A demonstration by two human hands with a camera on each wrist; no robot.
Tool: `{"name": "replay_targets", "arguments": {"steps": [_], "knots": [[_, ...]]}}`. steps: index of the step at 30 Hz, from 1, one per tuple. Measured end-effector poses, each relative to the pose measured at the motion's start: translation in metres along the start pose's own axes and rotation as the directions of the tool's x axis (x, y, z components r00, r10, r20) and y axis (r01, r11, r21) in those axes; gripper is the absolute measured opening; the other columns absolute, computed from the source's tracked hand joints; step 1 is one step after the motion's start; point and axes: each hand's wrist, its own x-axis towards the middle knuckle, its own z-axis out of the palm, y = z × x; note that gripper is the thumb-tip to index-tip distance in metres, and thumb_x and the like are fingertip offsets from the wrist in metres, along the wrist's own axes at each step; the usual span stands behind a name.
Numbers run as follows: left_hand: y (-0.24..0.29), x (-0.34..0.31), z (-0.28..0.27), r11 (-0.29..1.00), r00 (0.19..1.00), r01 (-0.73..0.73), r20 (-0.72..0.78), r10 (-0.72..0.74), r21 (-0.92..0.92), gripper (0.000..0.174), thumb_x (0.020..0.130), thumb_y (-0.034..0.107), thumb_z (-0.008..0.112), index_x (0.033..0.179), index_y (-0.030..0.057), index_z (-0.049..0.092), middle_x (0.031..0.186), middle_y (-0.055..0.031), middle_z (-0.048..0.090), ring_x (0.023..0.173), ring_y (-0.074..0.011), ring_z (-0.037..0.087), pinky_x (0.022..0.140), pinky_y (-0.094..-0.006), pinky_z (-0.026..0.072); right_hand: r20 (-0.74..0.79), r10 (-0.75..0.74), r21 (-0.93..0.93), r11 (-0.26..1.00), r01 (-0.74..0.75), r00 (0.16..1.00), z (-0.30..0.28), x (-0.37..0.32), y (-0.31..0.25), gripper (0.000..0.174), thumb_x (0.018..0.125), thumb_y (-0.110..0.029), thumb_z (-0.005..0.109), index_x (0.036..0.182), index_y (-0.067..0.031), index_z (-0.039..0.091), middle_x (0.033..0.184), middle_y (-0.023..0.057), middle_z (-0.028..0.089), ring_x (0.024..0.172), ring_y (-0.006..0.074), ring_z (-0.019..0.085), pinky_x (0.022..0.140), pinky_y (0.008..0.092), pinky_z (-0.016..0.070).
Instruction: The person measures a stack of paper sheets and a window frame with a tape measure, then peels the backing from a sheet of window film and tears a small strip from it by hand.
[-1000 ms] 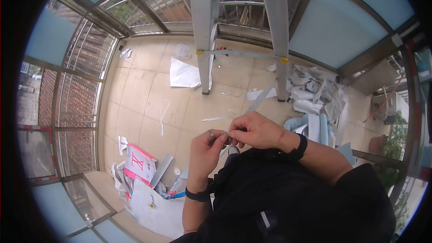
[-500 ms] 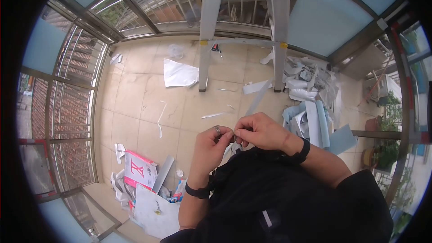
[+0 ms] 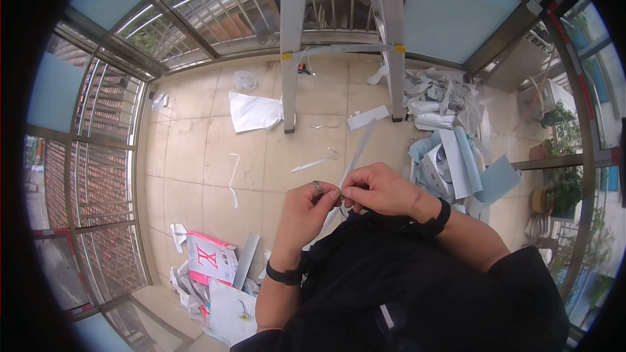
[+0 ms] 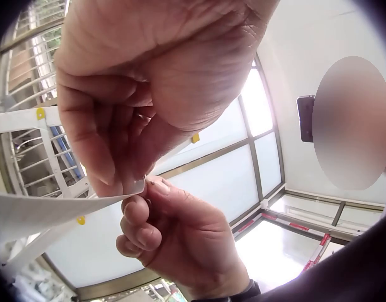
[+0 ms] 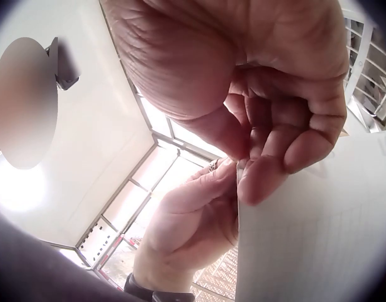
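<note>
pink-and-white package (image 3: 218,270) | large X-like mark (image 3: 207,259) | smaller print illegible

Balcony (image 3: 251,166): enclosed by frosted panes (image 3: 466,16) and railings (image 3: 225,23)
Floor (image 3: 186,140): laid with tiles
Outside: roofs (image 3: 103,186) seen through bars
Greenery (image 3: 568,129): grown in pots (image 3: 540,201)

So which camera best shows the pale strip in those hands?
The right wrist view: the pale strip spreads broad and close, one face filling much of the lower right. The left wrist view catches it at a slant, leaving at the left edge; the head view shows a narrow band running toward the ladder.
</note>
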Motion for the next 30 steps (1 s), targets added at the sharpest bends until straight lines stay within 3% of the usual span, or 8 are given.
{"name": "replay_targets", "arguments": {"steps": [8, 11, 17, 30], "knots": [[0.002, -0.006, -0.004, 0.999, 0.999, 0.023, -0.031, -0.024, -0.034, 0.013, 0.093, 0.005, 0.059, 0.093, -0.0051, 0.067, 0.080, -0.0067, 0.069, 0.077, -0.0112, 0.065, 0.072, -0.0251, 0.0528, 0.028, -0.008, 0.009, 1.000, 0.007, 1.000, 0.006, 0.007, 0.003, 0.018, 0.095, -0.013, 0.055, 0.094, 0.0020, 0.066, 0.080, 0.0040, 0.067, 0.068, 0.0089, 0.062, 0.063, 0.0235, 0.0502], [-0.001, -0.008, -0.005, 0.999, 0.999, 0.027, -0.034, -0.028, -0.037, 0.013, 0.093, 0.005, 0.059, 0.096, -0.0054, 0.066, 0.082, -0.0074, 0.069, 0.078, -0.0119, 0.066, 0.073, -0.0259, 0.0535, 0.026, -0.019, 0.016, 1.000, 0.019, 0.999, 0.007, 0.010, 0.004, 0.023, 0.093, -0.017, 0.054, 0.091, 0.0037, 0.065, 0.078, 0.0068, 0.068, 0.069, 0.0116, 0.064, 0.060, 0.0273, 0.0509], [-0.005, -0.006, -0.002, 0.996, 0.999, -0.002, -0.051, -0.002, -0.087, 0.014, 0.094, 0.008, 0.061, 0.095, -0.0039, 0.068, 0.080, -0.0065, 0.070, 0.073, -0.0114, 0.065, 0.069, -0.0250, 0.0526, 0.030, 0.014, 0.030, 0.999, -0.015, 0.999, 0.005, 0.011, 0.006, 0.022, 0.093, -0.016, 0.055, 0.090, 0.0032, 0.065, 0.078, 0.0064, 0.068, 0.068, 0.0111, 0.063, 0.059, 0.0268, 0.0508], [-0.005, 0.000, 0.001, 0.997, 0.999, 0.027, -0.033, -0.029, -0.069, 0.016, 0.094, 0.008, 0.061, 0.096, -0.0053, 0.068, 0.082, -0.0076, 0.070, 0.075, -0.0121, 0.066, 0.071, -0.0256, 0.0534, 0.014, 0.007, 0.034, 0.999, -0.008, 1.000, 0.000, 0.011, 0.010, 0.022, 0.093, -0.016, 0.055, 0.090, 0.0035, 0.065, 0.077, 0.0063, 0.067, 0.067, 0.0114, 0.063, 0.060, 0.0272, 0.0506]]}}
